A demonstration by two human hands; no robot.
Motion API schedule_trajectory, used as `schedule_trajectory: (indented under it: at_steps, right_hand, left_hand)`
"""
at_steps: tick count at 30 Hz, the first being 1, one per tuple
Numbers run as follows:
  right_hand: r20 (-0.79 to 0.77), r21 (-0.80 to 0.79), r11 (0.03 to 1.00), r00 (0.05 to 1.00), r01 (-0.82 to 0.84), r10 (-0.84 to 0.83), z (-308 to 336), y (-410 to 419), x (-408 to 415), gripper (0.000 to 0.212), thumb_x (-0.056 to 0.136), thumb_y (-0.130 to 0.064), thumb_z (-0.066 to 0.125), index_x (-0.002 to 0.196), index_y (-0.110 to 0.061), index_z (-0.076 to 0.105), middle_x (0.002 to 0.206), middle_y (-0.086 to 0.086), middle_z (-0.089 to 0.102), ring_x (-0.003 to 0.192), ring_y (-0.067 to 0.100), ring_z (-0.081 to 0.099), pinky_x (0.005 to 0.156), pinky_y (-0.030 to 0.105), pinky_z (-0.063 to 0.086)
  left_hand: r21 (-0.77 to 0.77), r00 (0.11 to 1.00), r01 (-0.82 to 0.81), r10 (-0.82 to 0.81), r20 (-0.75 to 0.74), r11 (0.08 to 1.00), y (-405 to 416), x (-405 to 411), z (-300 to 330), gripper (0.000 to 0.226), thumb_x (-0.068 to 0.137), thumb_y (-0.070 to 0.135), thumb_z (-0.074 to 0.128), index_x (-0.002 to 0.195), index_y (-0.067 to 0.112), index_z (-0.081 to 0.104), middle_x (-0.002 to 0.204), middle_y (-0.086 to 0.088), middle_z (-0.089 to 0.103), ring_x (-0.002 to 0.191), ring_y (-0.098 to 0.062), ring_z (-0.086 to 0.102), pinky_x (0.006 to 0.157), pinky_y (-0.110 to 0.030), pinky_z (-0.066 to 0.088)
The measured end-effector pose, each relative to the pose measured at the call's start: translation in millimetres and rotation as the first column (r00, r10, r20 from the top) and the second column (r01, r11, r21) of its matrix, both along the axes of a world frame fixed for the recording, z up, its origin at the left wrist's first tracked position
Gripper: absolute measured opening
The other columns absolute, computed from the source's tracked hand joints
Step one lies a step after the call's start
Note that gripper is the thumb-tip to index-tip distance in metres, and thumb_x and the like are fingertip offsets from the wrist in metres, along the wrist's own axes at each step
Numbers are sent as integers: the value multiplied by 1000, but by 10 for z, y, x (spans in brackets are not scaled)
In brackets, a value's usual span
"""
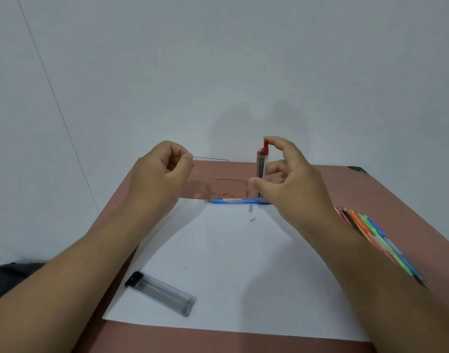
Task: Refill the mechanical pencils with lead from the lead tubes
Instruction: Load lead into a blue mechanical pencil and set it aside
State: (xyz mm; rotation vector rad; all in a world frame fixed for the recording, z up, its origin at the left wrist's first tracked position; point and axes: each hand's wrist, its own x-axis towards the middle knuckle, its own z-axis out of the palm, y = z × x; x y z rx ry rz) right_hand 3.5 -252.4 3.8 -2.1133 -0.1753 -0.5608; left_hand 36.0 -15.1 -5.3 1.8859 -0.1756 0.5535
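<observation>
My left hand is raised above the table and pinches a thin lead stick that points right. My right hand holds an upright clear lead tube, with fingertips on its red cap. A blue and white mechanical pencil lies across the far edge of the white paper, just below the tube. Two small white pieces lie on the paper near the pencil. A second lead tube, clear with a black cap, lies on the paper at the near left.
A bunch of coloured mechanical pencils lies on the brown table at the right, partly hidden by my right forearm. A dark object sits at the left edge. A pale wall rises behind the table.
</observation>
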Motion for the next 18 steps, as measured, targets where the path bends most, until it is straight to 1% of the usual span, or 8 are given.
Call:
schedule_trajectory:
  at_steps: [3, 5, 8, 10, 12, 14, 16, 18]
  right_hand:
    - [-29, 9, 1000, 999, -25, 25, 8, 23, -4, 69, 84, -29, 83, 127, -66, 43, 94, -28, 70, 77, 3, 72, 73, 33, 63]
    - [-49, 23, 998, 997, -57, 58, 22, 38, -23, 66, 85, -26, 81, 124, -67, 46, 94, -25, 73, 80, 8, 74, 75, 40, 64]
    - [-56, 27, 991, 989, -133, 134, 34, 62, -58, 60, 86, -21, 79, 122, -61, 51, 94, -23, 74, 81, 10, 74, 72, 43, 65]
    - [-70, 19, 981, 978, -195, 196, 41, 65, -78, 54, 86, -19, 78, 119, -57, 56, 90, -19, 75, 75, 10, 74, 68, 38, 65]
    - [-122, -58, 953, 950, -297, 288, 42, 52, -101, 53, 85, -20, 79, 118, -58, 60, 89, -15, 73, 70, 5, 71, 68, 27, 62]
    - [-223, -210, 885, 902, -415, 370, 52, 39, -137, 57, 84, -21, 77, 117, -64, 60, 95, -22, 69, 68, 1, 64, 71, 13, 53]
    - [-348, -317, 797, 845, -514, 406, 76, 41, -160, 61, 85, -23, 75, 119, -70, 57, 108, -34, 63, 74, 5, 62, 72, 10, 48]
    - [-433, -398, 710, 802, -580, 412, 112, 47, -176, 65, 87, -26, 73, 124, -75, 50, 115, -43, 56, 88, 5, 60, 74, 9, 46]
  left_hand:
    - [8, 1000, -3, 3, -2, 1000, 3, 0, -6, 18, 84, 47, 55, 85, 32, 64, 83, 8, 71, 80, -17, 68, 74, -51, 60]
    - [11, 1000, -5, 5, -2, 1000, 4, 3, -11, 19, 84, 48, 55, 85, 32, 65, 83, 9, 71, 80, -17, 68, 73, -51, 60]
    - [7, 1000, -5, 5, -5, 1000, 6, 16, -21, 20, 83, 50, 55, 86, 32, 65, 83, 8, 71, 81, -19, 68, 72, -52, 59]
    - [5, 1000, -4, 4, -6, 1000, 6, 24, -26, 21, 82, 50, 56, 86, 32, 65, 83, 8, 71, 81, -18, 69, 73, -51, 60]
    - [2, 1000, -1, 1, -2, 1000, 4, 31, -36, 19, 83, 48, 56, 85, 32, 66, 82, 8, 71, 80, -17, 68, 73, -49, 60]
    - [10, 1000, 3, -3, 7, 1000, 0, 40, -50, 15, 85, 45, 58, 84, 32, 66, 81, 8, 71, 76, -15, 66, 72, -44, 59]
    - [27, 1000, 13, -13, 17, 1000, 3, 57, -72, 12, 90, 39, 62, 82, 32, 66, 78, 10, 69, 71, -12, 63, 66, -37, 55]
    - [65, 1000, 12, -14, 26, 998, -2, 66, -88, 13, 93, 34, 63, 81, 32, 65, 73, 15, 66, 70, -7, 58, 66, -27, 46]
